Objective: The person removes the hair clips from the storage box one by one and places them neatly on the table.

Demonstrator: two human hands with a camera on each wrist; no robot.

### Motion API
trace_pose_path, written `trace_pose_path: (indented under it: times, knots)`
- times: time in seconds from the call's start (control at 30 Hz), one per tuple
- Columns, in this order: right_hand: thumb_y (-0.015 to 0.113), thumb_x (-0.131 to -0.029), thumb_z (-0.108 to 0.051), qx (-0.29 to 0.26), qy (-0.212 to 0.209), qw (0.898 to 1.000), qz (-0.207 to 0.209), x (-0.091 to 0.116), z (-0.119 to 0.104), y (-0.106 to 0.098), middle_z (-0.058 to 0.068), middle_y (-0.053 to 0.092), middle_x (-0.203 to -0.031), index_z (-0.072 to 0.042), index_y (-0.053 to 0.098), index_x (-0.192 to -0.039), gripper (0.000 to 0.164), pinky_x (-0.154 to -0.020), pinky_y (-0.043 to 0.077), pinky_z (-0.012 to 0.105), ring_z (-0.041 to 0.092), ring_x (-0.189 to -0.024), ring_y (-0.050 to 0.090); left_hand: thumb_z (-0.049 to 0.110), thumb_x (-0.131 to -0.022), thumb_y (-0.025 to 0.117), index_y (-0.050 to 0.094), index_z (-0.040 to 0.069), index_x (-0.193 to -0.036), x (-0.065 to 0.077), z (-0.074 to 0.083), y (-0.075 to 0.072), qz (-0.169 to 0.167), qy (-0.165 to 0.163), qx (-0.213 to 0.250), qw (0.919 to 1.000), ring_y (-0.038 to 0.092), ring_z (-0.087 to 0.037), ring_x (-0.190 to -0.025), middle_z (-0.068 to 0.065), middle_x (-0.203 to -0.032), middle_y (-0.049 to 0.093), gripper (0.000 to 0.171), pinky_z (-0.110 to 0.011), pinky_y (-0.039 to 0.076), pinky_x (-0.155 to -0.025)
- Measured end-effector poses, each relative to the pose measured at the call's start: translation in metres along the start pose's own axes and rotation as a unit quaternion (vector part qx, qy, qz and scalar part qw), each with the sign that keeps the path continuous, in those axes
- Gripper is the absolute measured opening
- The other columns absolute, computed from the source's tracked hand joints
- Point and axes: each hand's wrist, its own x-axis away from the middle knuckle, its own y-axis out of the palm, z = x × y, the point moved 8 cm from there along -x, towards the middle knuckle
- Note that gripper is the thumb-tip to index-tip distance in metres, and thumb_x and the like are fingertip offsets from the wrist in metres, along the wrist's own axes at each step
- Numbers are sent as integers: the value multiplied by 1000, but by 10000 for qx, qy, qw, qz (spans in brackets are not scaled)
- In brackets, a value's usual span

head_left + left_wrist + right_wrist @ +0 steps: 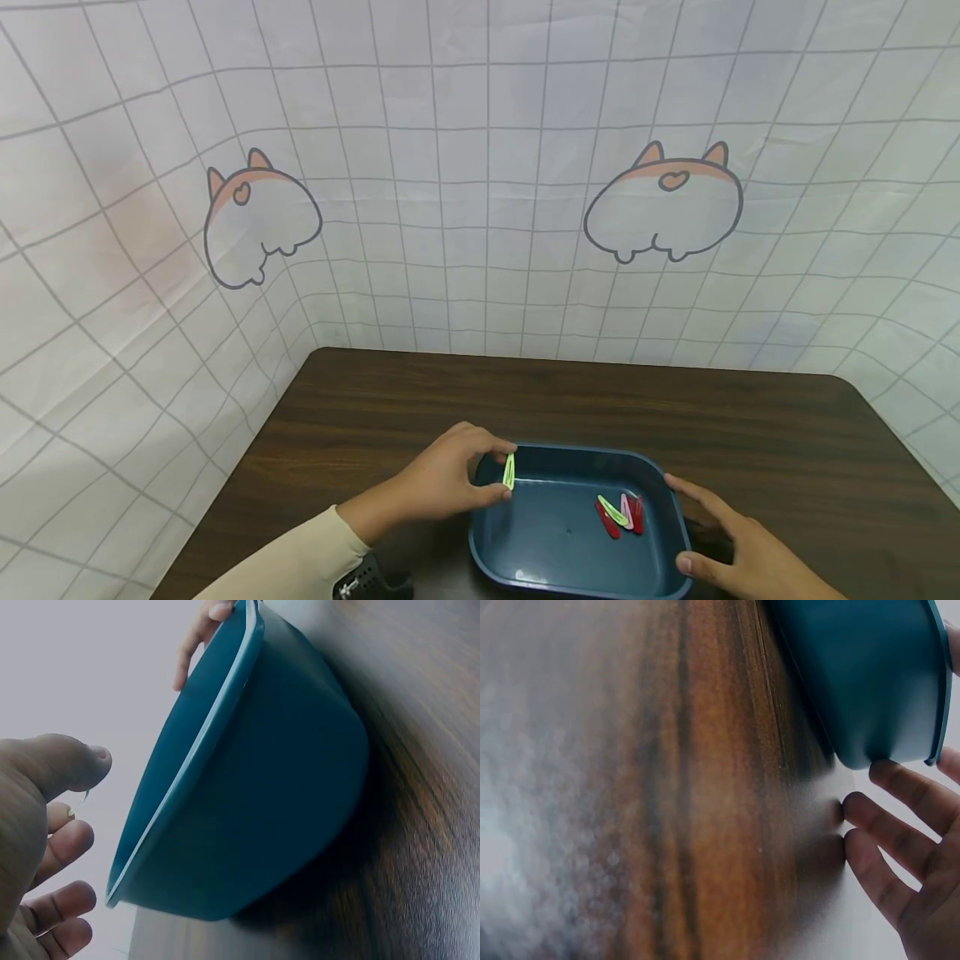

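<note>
Left hand (442, 479) pinches a light green hair clip (509, 471) between thumb and fingertips, upright at the near-left rim of the blue tray (570, 454). Right hand (738, 546) lies open, fingers straight along the tray's right side and thumb on its near-right corner. Several clips (618, 512), red, pink and green, lie together inside the tray, right of centre. The tray sits on a dark wood-grain table (750, 425). A white grid-patterned cloth (480, 167) with cartoon prints closes off the far and left sides. Both wrist views are blurred; the held clip is barely discernible there.
</note>
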Motion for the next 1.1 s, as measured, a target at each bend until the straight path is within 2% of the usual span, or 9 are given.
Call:
trace_pose_path:
  times: [0.27, 0.4, 0.67, 0.8, 1.0, 1.1]
  knots:
    - [67, -100, -21, -12, 55, 10000, -14, 0, 1, -1, 27, 59, -136, -20, 20, -163, 79, -76, 50, 70, 45, -112, 64, 30, -87, 84, 69, 14, -131, 5, -6, -10, 24, -70, -26, 10000, 52, -11, -110, 3, -111, 66, 49, -41, 47, -96]
    - [68, -100, -21, -21, 35, 10000, -5, 0, 1, -2, 27, 59, -137, -20, 20, -164, 79, -76, 50, 70, 45, -112, 64, 29, -87, 84, 69, 14, -131, 8, -11, -15, 105, -106, -19, 9999, 53, -13, -110, 7, -112, 66, 49, -41, 47, -96]
    - [68, -100, -20, -15, -30, 10000, 0, -1, 0, -2, 26, 58, -138, -20, 20, -164, 79, -77, 50, 70, 43, -112, 65, 22, -87, 84, 69, 16, -130, 15, -25, -23, 234, -234, 78, 9994, 55, -21, -107, 4, -110, 65, 46, -27, 53, -73]
    - [68, -100, -20, -5, -34, 10000, 30, -1, 0, -2, 26, 59, -137, -19, 21, -163, 79, -77, 50, 70, 44, -112, 65, 20, -87, 84, 69, 17, -130, 19, -31, -26, 288, -279, 55, 9992, 54, -22, -106, 7, -109, 65, 46, -30, 52, -75]
    - [69, -100, -21, 16, -19, 10000, 55, -2, 1, -1, 27, 59, -137, -19, 21, -163, 80, -76, 50, 71, 48, -111, 64, 20, -86, 84, 69, 16, -131, 24, -42, -31, 390, -473, -62, 9981, 53, -14, -108, 4, -107, 66, 47, -43, 48, -91]
    - [68, -100, -21, 25, -3, 10000, 57, -1, 2, -1, 26, 59, -137, -20, 21, -163, 79, -76, 50, 71, 48, -112, 63, 19, -86, 84, 69, 14, -130, 26, -47, -34, 467, -471, -38, 9978, 54, -16, -106, 1, -106, 66, 47, -43, 48, -90]
